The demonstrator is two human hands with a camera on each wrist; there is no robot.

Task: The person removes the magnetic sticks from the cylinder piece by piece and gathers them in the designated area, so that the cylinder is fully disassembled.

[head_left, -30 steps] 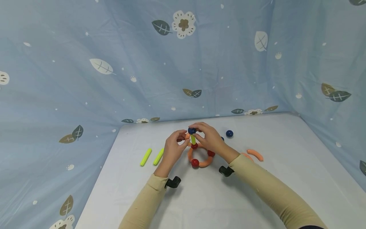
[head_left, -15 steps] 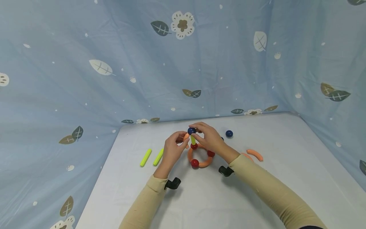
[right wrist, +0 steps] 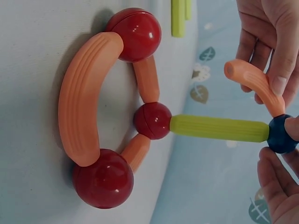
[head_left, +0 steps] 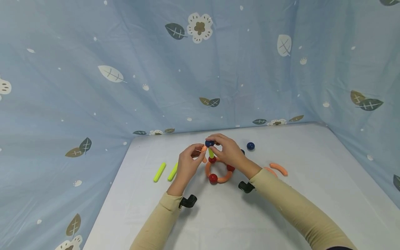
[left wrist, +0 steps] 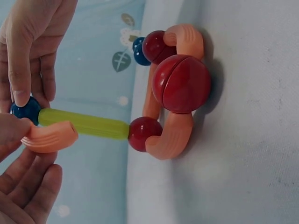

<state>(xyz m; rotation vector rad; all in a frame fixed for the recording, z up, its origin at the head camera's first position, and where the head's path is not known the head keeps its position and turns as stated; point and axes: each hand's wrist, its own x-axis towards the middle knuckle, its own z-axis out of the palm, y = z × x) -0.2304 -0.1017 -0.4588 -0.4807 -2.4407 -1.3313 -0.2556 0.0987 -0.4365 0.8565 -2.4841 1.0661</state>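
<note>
The grip of the left hand [head_left: 188,159] pinches a curved, ridged orange plastic rod [right wrist: 252,78], touching the glossy dark-blue ball [right wrist: 278,134] the right hand [head_left: 230,151] holds atop a straight lime-green rod [right wrist: 219,128]; beyond, we see a second blue ball [head_left: 243,151], partly hidden.

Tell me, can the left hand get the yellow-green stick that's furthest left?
Probably yes: the yellow-green stick lies uncovered, near the left hand. But that hand pinches an orange curved piece, so it might need to let go first.
</note>
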